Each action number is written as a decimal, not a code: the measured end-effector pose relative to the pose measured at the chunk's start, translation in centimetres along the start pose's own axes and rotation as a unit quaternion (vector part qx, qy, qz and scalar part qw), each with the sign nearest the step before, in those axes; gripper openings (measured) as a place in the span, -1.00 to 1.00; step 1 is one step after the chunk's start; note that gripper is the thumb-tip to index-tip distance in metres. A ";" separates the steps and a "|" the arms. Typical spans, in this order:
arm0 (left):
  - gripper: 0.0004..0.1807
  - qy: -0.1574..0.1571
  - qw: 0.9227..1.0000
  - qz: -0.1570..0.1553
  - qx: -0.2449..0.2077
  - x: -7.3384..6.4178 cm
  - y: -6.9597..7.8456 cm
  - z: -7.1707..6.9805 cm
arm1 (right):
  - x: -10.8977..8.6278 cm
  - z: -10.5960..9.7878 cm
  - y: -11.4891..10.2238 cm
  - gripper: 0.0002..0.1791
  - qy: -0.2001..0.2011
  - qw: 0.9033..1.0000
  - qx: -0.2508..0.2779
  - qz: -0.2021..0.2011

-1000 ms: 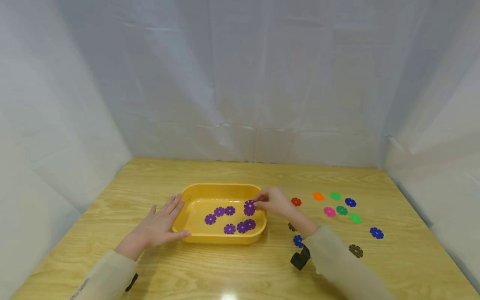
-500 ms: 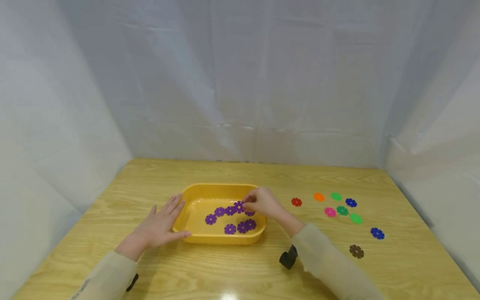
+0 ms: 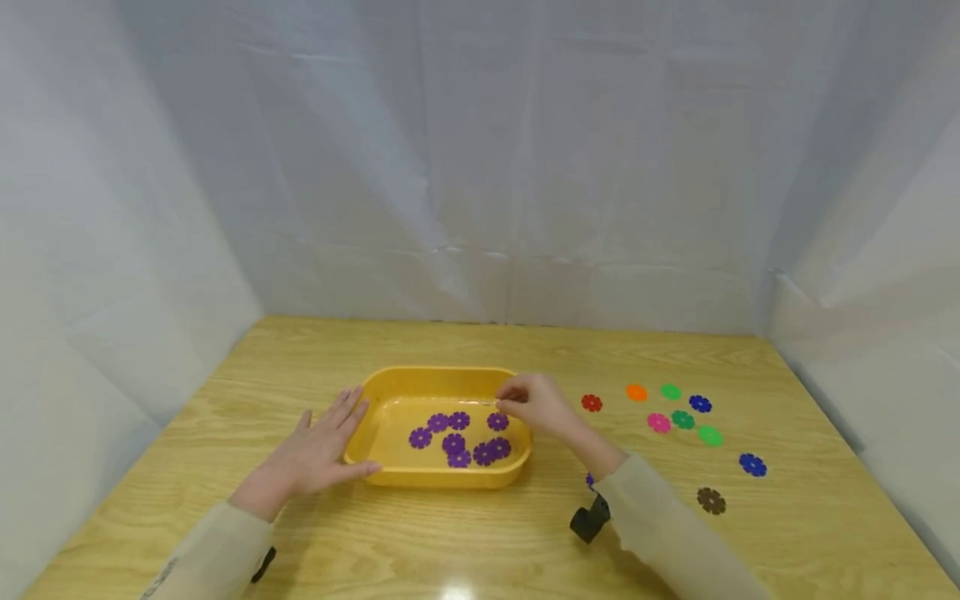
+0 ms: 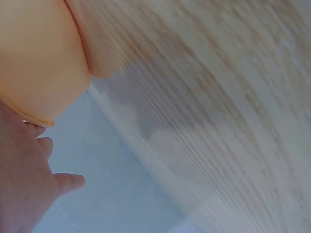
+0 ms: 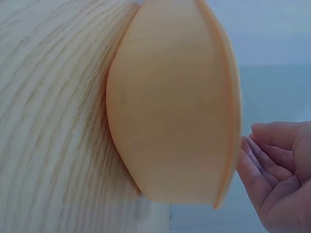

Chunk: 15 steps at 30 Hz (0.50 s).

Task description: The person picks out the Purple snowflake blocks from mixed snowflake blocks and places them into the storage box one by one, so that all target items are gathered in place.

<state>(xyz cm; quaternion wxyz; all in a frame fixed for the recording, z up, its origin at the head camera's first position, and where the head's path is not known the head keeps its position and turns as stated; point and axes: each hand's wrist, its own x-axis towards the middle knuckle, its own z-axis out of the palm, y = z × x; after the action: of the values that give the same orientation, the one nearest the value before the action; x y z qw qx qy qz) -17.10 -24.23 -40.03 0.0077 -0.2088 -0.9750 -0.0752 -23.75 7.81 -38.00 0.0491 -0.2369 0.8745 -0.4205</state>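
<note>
A yellow plastic tub stands on the table with several purple notched discs lying in it, some overlapping. My left hand rests on the tub's left end, its fingers spread along the rim and the thumb at the near corner. Over the tub's right end is my right hand, thumb and fingers loosely bent. In the right wrist view a gap shows between thumb and fingertips of the right hand, with no disc visible there. The tub's outer wall hides its inside in that view.
Right of the tub lie several loose notched discs: red, orange, pink, greens, blues and a brown one. Part of another blue disc shows beside the right sleeve. White sheeting surrounds the wooden table.
My right hand moved left over the tub with a purple disc, let it go and drew back slightly right. That disc now lies mid-tub. The left hand stayed in place.
</note>
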 end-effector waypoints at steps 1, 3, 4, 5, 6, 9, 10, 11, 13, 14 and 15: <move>-0.01 -0.001 1.000 0.000 0.001 0.0 -0.1 0.0 | -0.2 -0.2 0.0 -0.84 0.006 1.000 -0.007 -0.006; -0.01 -0.003 1.000 -0.001 -0.001 0.0 -0.1 -0.1 | -0.7 -0.7 0.1 -0.84 0.020 0.999 -0.027 -0.021; -0.01 -0.002 1.000 0.001 -0.002 0.0 -0.2 -0.1 | -1.0 -0.9 0.2 -0.84 0.027 0.999 -0.032 -0.024; -0.02 -0.002 1.000 0.001 -0.004 0.0 -0.2 -0.1 | -1.2 -1.1 0.3 -0.84 0.033 0.998 -0.037 -0.028; -0.02 -0.001 1.000 0.003 -0.007 0.0 -0.2 -0.1 | -1.5 -1.4 0.4 -0.83 0.039 0.998 -0.042 -0.032; -0.05 0.003 1.000 0.009 -0.017 -0.2 -0.4 -0.1 | -2.3 -2.2 1.0 -0.82 0.053 0.997 -0.055 -0.035; -0.06 0.003 1.000 0.011 -0.021 -0.2 -0.4 -0.1 | -2.7 -2.5 1.3 -0.81 0.057 0.996 -0.061 -0.036; -0.07 0.003 1.000 0.012 -0.025 -0.3 -0.5 -0.1 | -3.0 -2.9 1.6 -0.81 0.061 0.995 -0.068 -0.036; -0.10 0.006 0.999 0.012 -0.035 -0.5 -0.7 -0.2 | -3.8 -3.7 2.3 -0.78 0.067 0.994 -0.078 -0.036; -0.11 0.009 0.999 0.011 -0.041 -0.6 -0.8 -0.3 | -4.3 -4.2 2.7 -0.77 0.071 0.993 -0.086 -0.036; -0.12 0.012 0.999 0.007 -0.046 -0.7 -1.0 -0.4 | -4.7 -4.7 3.1 -0.77 0.076 0.992 -0.095 -0.038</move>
<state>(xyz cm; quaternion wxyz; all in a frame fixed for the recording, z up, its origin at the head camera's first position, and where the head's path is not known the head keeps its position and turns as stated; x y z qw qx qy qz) -16.88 -25.46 -39.84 0.0104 -0.2149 -0.9689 -0.1220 -22.10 14.95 -37.88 -0.0562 -0.2410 0.9020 -0.3537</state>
